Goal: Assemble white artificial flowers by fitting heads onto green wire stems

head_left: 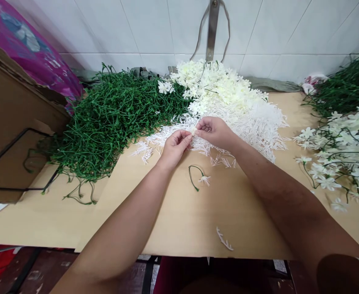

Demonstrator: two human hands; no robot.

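My left hand (175, 148) and my right hand (213, 131) meet above the wooden table (173, 216), fingertips pinched together on a small cream flower piece (193, 130). Right behind them lies a heap of white spiky plastic stamens (259, 122) and a mound of cream fabric petals (216, 85). A big pile of green plastic stems (112, 114) lies to the left of the hands. On the table just below my hands rests one green stem with a white flower head (199, 179).
Finished white flowers on green stems (341, 155) are heaped at the right, with more green stems (347, 85) behind. A cardboard box (11, 134) stands at the left. A loose white stamen piece (224, 241) lies near the front edge. A tiled wall closes the back.
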